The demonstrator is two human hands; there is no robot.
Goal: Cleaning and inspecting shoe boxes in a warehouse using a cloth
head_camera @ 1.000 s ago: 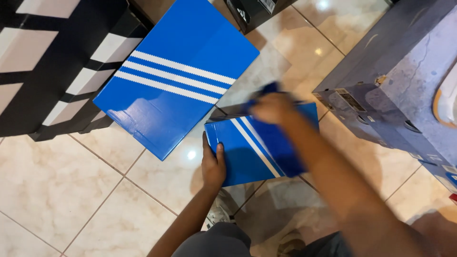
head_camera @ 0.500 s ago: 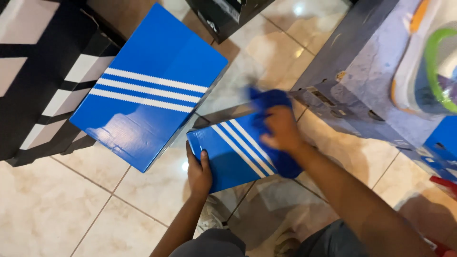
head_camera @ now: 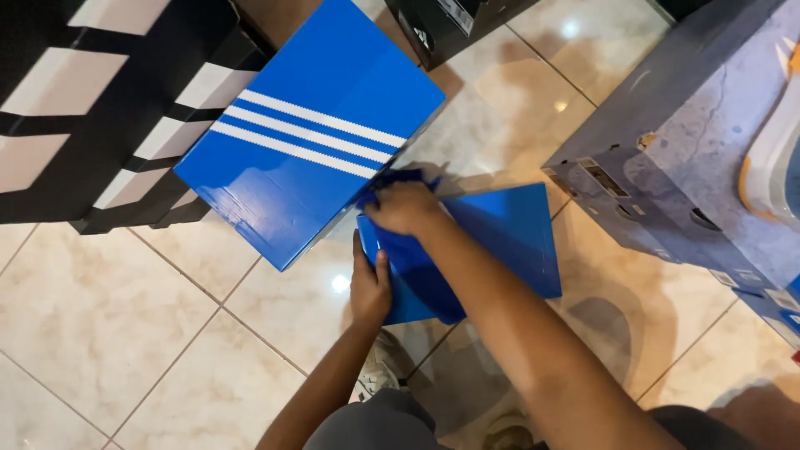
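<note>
A flat blue cardboard box (head_camera: 508,237) lies on the tiled floor in front of me. My left hand (head_camera: 370,287) presses on its near left edge, fingers spread along it. At the box's far left corner my right hand (head_camera: 406,207) grips a blue flap that is folded up. Just left of both hands lies a bigger blue shoebox lid (head_camera: 312,137) with three white stripes.
Black boxes with white stripes (head_camera: 92,108) are stacked at the left. A grey-blue box (head_camera: 667,167) stands at the right with a pale shoe on it. A black box (head_camera: 454,21) sits at the top. Beige glossy tiles (head_camera: 150,333) cover the floor.
My right hand has moved left across the small box to its far left corner. The white stripes on the small box no longer show. The left hand stays on the near edge.
</note>
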